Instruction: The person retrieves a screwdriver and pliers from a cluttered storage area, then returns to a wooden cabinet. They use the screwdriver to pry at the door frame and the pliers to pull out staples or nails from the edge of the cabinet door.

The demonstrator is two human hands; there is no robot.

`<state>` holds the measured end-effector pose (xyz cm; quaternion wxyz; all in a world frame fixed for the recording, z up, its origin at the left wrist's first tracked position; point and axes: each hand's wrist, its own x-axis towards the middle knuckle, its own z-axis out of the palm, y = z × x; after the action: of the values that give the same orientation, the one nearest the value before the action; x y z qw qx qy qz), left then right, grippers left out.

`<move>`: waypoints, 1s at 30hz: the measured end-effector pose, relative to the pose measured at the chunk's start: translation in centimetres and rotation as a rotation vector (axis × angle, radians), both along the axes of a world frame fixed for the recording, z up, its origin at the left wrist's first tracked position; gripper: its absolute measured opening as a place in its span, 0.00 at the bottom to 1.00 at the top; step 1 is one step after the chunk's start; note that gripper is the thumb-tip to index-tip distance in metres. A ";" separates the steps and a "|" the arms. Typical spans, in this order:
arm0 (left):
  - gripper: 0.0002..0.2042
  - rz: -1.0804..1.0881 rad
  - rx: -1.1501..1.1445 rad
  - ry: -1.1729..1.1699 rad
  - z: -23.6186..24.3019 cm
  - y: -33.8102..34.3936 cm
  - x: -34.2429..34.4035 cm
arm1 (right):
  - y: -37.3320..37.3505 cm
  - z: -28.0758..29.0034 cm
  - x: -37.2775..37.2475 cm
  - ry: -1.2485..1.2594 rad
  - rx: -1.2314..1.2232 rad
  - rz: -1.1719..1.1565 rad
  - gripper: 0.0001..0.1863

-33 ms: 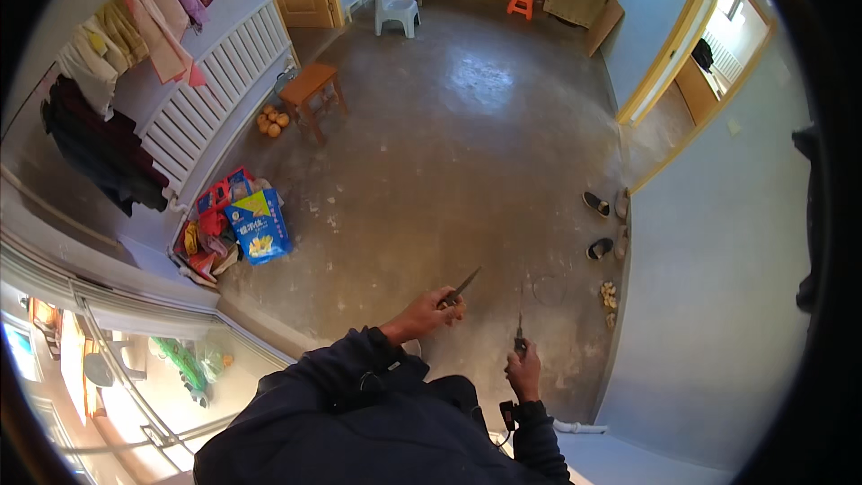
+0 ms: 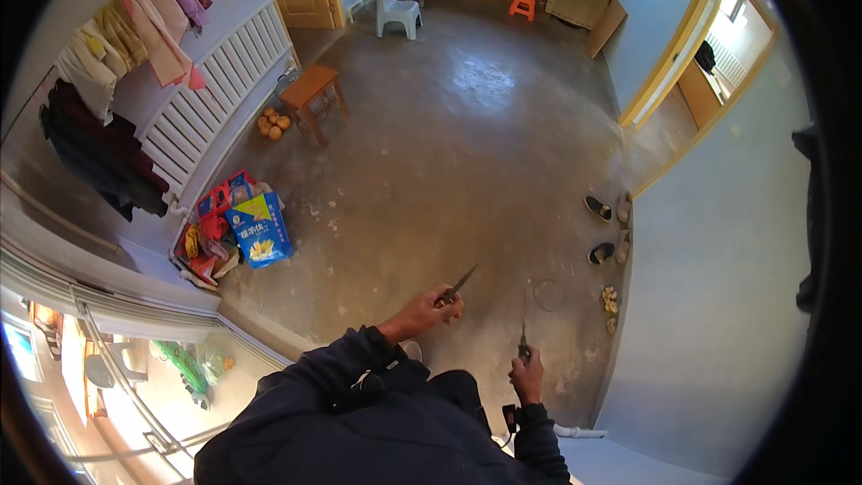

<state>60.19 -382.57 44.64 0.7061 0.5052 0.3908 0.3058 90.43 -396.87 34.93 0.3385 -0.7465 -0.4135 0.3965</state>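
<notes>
My left hand (image 2: 427,313) is closed around the handle of a knife (image 2: 463,280), whose dark pointed blade slants up and to the right. To its right and a little lower, my right hand (image 2: 527,375) grips a slim tool (image 2: 523,341) with a dark handle. A long thin shaft rises from that handle, pointing away from me; whether it is a screwdriver or another tool I cannot tell. The two tools are apart, both held above the floor. Just beyond the right hand's tool, a thin loop (image 2: 544,295) shows faintly against the concrete.
Along the right wall stand dark shoes (image 2: 597,207) and a small pale heap (image 2: 610,299). At left are a blue printed bag (image 2: 260,232), a wooden stool (image 2: 312,94) and round orange-brown objects (image 2: 273,123). A pale plastic chair (image 2: 396,13) and orange stool (image 2: 523,5) stand farther back.
My right hand sits slightly lower and farther right, with its tool more upright. My left hand has barely shifted and still holds the knife.
</notes>
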 end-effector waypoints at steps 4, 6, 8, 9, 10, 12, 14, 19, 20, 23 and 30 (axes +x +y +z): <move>0.16 0.098 0.003 0.072 -0.1 9.9 -3.8 | 1.7 -8.9 4.1 -0.158 -0.191 -0.090 0.20; 0.16 0.130 0.013 0.118 -1.9 14.7 -5.5 | 0.9 -12.8 5.5 -0.174 -0.303 -0.136 0.17; 0.17 0.163 0.012 0.220 -4.7 20.2 -7.3 | 2.0 -15.8 7.4 -0.252 -0.437 -0.082 0.14; 0.16 0.175 0.011 0.301 -6.1 22.6 -8.1 | 2.2 -16.9 8.5 -0.322 -0.483 0.009 0.15; 0.16 0.187 0.004 0.410 -7.7 25.1 -9.0 | 3.6 -18.5 9.4 -0.380 -0.571 0.028 0.16; 0.14 0.189 -0.028 0.595 -10.7 29.4 -10.9 | 7.3 -21.8 10.9 -0.489 -0.696 0.088 0.18; 0.12 0.164 -0.091 0.751 -13.5 33.5 -12.3 | 12.8 -23.9 11.9 -0.571 -0.813 0.127 0.19; 0.13 0.377 -0.478 0.866 -18.4 39.6 -15.5 | 38.1 -19.3 16.3 -0.611 -0.553 0.181 0.22; 0.12 0.429 -0.575 0.879 -18.9 40.6 -16.2 | 44.4 -18.1 16.6 -0.560 -0.517 0.145 0.21; 0.12 0.608 -0.772 0.741 -20.4 44.4 -18.0 | 61.7 -14.6 17.1 -0.381 -0.396 0.089 0.21; 0.11 0.590 -0.910 0.703 -25.7 64.9 -23.2 | 90.8 -13.0 14.3 -0.157 -0.243 0.012 0.13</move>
<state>37.03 -317.68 18.94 0.5658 0.0968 0.8118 0.1074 104.71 -306.11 21.91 0.2096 -0.8084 -0.3920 0.3859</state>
